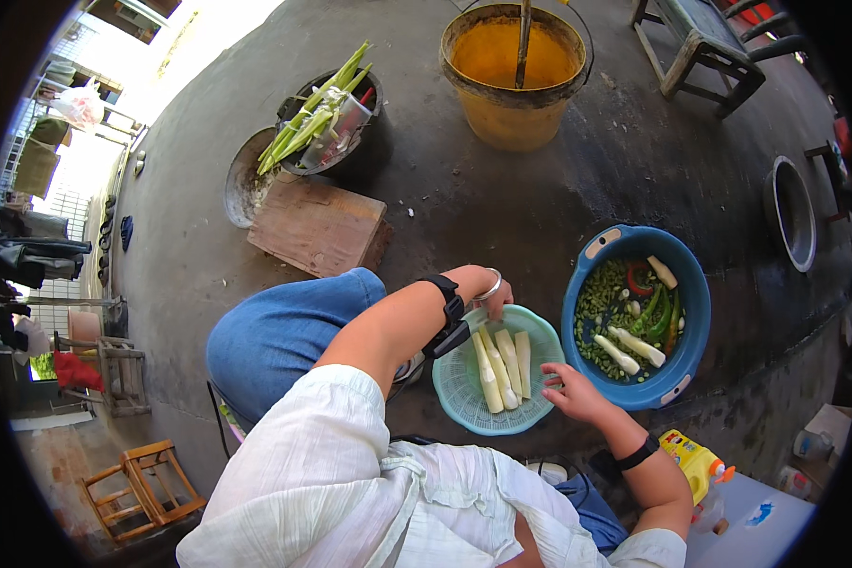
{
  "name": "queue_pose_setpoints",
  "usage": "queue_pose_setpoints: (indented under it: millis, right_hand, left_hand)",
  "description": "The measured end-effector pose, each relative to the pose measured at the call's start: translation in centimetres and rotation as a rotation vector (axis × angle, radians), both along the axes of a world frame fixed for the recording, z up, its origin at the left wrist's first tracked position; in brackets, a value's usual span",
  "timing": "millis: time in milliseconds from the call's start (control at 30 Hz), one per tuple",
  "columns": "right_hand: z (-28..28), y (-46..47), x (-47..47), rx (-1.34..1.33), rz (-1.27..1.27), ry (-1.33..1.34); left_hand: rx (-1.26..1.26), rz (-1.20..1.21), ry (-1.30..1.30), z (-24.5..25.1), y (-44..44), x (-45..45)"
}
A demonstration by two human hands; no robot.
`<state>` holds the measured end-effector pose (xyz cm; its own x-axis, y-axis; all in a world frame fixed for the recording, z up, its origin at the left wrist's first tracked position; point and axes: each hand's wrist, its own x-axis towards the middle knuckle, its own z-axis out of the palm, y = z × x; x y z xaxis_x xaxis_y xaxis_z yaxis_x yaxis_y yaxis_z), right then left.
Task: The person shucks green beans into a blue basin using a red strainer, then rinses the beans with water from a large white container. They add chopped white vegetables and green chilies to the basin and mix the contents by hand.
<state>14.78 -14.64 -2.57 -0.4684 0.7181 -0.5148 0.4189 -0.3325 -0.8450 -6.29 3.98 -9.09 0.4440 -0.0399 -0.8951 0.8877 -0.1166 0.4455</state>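
Note:
A pale green plastic colander [461, 405] stands before me with several peeled white stems [488, 376], likely water bamboo shoots, side by side in it. My left hand [495, 297] is at its far rim, the fingers bent over the edge. Over the right rim hovers my right hand [575, 392], empty, with fingers apart. Just right of the colander, a blue plastic basin [696, 305] holds chopped green pieces [600, 291], green peppers [660, 319], a curved red pepper [637, 278], pale cloves and three more peeled stems [635, 346].
Ahead stands a yellow bucket [515, 117] with a stick in it. A dark bucket [369, 135] of long green stalks sits beside a wooden block [319, 224] and a metal pan [240, 192]. A metal basin [792, 213], stool [703, 57] and yellow jug [685, 461] are at right.

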Motion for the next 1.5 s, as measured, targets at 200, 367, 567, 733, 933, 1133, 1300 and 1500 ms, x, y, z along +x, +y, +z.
queue_pose_setpoints:
  millis: [200, 367, 567, 733, 933, 1133, 1300, 1500]
  right_hand:
    - [2.7, 3.1, -0.1, 0.252, -0.313, -0.116]
    - [5.9, 7.4, -1.3, -0.3, -0.335, 0.282]
    - [10.5, 11.9, 0.4, -0.354, -0.501, 0.408]
    - [12.7, 13.3, 3.2, -0.319, -0.562, 0.349]
    - [13.1, 14.8, 6.3, -0.381, -0.629, 0.216]
    - [12.2, 13.0, 6.9, -0.414, -0.78, 0.298]
    - [12.9, 12.4, 7.4, -0.423, -0.826, 0.249]
    - [13.2, 13.9, 6.9, -0.331, -0.889, 0.349]
  left_hand:
    - [0.018, -0.092, -0.031, 6.1, 5.8, -0.7]
    - [0.005, 0.095, -0.118, 15.1, 10.0, -1.2]
    - [0.546, 0.438, -0.241, 30.1, 11.7, -13.4]
    - [0.565, 1.022, 0.277, 34.1, -4.6, -33.7]
    - [-0.095, 1.795, 0.298, 19.1, -22.6, -37.5]
    - [-0.274, 2.117, 0.884, 4.7, -33.7, -40.7]
    - [-0.085, 2.709, 1.071, 0.2, -41.4, -42.8]
    - [0.182, 3.355, 0.832, -3.9, -38.3, -45.3]
